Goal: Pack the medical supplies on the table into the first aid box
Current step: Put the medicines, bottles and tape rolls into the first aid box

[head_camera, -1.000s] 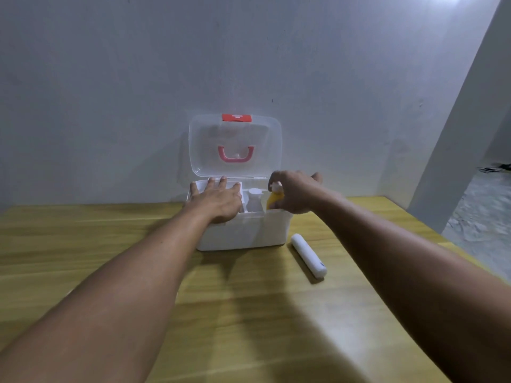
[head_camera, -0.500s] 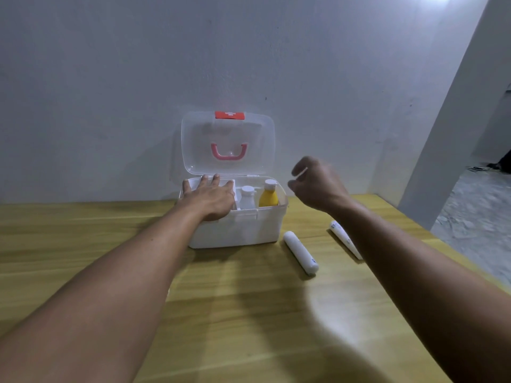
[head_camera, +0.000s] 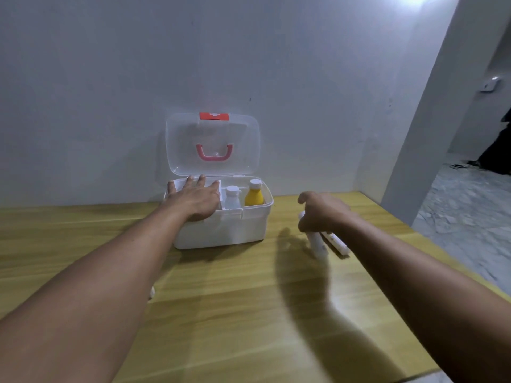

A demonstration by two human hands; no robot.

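Two bottles are standing upright in the right part of the first aid box (head_camera: 221,233): a clear bottle (head_camera: 231,199) with a white cap, and just beside it, on its right, a yellow bottle (head_camera: 254,196) with a white cap. You are resting your left hand (head_camera: 196,199) flat on the left part of the open box, fingers straight and spread over a white insert, gripping nothing. The box's clear lid (head_camera: 213,145) is standing open against the wall, with its pink handle and red latch showing. Your right hand (head_camera: 322,212) is hanging over the wooden table (head_camera: 235,299) to the right of the box, its fingers curling down around the upper end of a white tube (head_camera: 318,243); whether they are actually gripping it or only closing toward it cannot be told, since the hand is hiding the contact. A second, slimmer white stick (head_camera: 337,243) is lying on the table just beside the tube, partly under your forearm.
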